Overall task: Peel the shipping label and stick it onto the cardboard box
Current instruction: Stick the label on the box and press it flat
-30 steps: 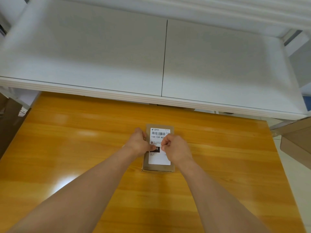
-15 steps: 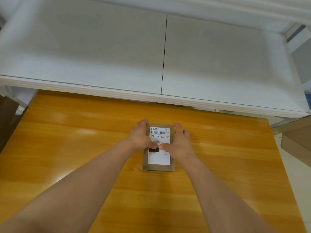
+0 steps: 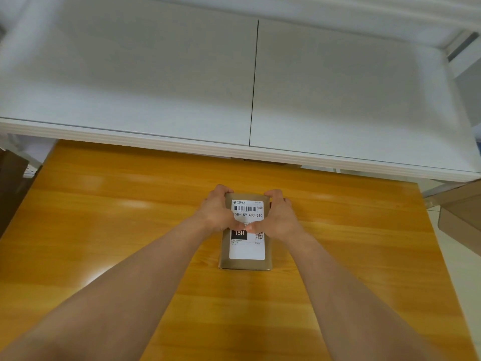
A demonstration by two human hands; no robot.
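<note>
Both hands (image 3: 247, 217) slid farther up, now gripping the box (image 3: 246, 263) (label (image 3: 247, 247) between thumbs).

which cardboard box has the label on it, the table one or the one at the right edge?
The small brown cardboard box on the orange wooden table, between both hands: a white shipping label covers its top. The larger cardboard box at the right edge shows none.

This looks like a packing or mailing workroom: a bare orange wooden table (image 3: 104, 230) stands below a white shelf (image 3: 234, 87), a labelled parcel (image 3: 246, 259) lies on it, and cardboard boxes (image 3: 460, 217) sit at the right edge.
</note>
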